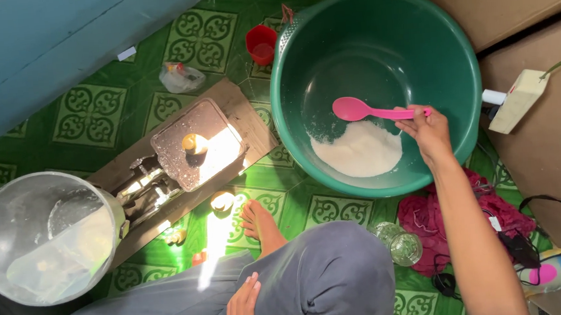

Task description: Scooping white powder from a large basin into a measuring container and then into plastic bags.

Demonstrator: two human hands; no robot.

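Note:
A large green plastic basin (pixel 443 41) stands on the green patterned floor. White flour or powder (pixel 359 152) lies in a heap at its bottom. My right hand (pixel 429 131) reaches over the basin's rim and grips the handle of a pink plastic spoon (pixel 356 109), whose bowl hangs above the powder. My left hand (pixel 244 308) rests on my knee in grey trousers, fingers loosely apart, holding nothing. My bare foot (pixel 258 219) lies on the floor beside the basin.
A metal press on a wooden board (pixel 241 111) lies left of the basin. A clear plastic container (pixel 39 237) stands at far left. Nearby are a small red cup (pixel 261 44), a plastic bag (pixel 181 77), a glass (pixel 402 244), pink cloth (pixel 430 223), cardboard boxes (pixel 548 132) and cables.

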